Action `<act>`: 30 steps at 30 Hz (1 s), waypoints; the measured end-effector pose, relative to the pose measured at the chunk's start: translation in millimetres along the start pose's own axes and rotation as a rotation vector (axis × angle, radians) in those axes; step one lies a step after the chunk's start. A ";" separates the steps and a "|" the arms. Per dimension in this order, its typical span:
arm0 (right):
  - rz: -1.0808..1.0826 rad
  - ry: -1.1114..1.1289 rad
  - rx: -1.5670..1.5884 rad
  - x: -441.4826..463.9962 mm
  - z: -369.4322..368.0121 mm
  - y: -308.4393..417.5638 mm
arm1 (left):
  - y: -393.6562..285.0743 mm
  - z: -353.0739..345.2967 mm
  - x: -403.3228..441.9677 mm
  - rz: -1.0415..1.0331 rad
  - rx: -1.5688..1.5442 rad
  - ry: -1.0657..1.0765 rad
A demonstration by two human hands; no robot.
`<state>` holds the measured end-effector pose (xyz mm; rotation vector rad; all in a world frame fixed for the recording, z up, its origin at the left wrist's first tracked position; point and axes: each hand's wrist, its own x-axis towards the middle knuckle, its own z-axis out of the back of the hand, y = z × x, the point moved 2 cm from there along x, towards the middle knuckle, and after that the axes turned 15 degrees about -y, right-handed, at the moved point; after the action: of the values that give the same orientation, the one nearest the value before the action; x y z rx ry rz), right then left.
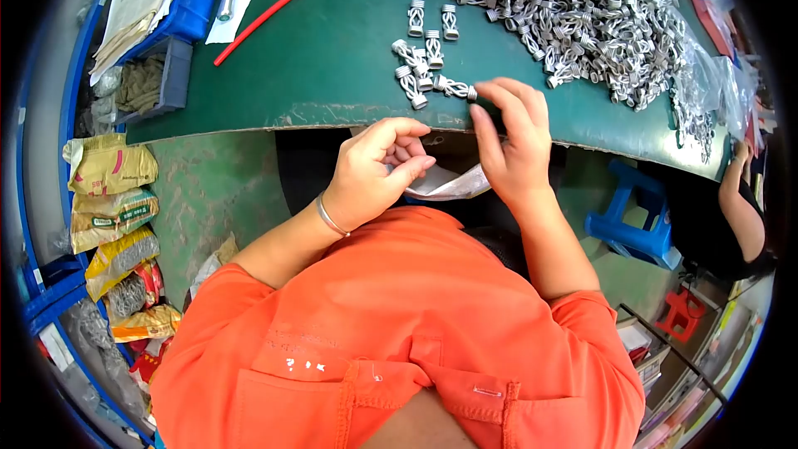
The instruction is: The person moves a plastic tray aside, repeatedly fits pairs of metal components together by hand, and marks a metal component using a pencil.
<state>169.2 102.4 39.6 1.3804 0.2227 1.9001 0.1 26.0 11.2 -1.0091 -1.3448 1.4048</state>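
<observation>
My right hand (517, 135) is at the table's front edge, its thumb and forefinger apart at the ribbed end of a small grey metal looped piece (453, 87). I cannot tell whether the fingertips press on it. Several more looped pieces (422, 71) lie in a loose group just left of it, with two upright ones (416, 18) behind. My left hand (378, 162), a bangle on its wrist, hovers before the edge. Its thumb and forefinger are apart with nothing visible between them; the other fingers curl inward.
A large heap of the same grey pieces (573, 8) covers the back right of the green table (283, 87). At the left lie a red pencil (270, 19) and a blue bin (179, 8). A blue stool (636, 220) and another person's arm (740, 208) are at the right.
</observation>
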 end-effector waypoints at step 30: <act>-0.382 -0.054 0.642 -37.8 18.3 7.5 | -15.8 -3.4 4.8 -0.201 -0.188 -0.007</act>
<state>186.2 67.0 23.1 1.6406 1.0627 1.5202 3.3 31.3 26.8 -0.9600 -1.5598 1.1497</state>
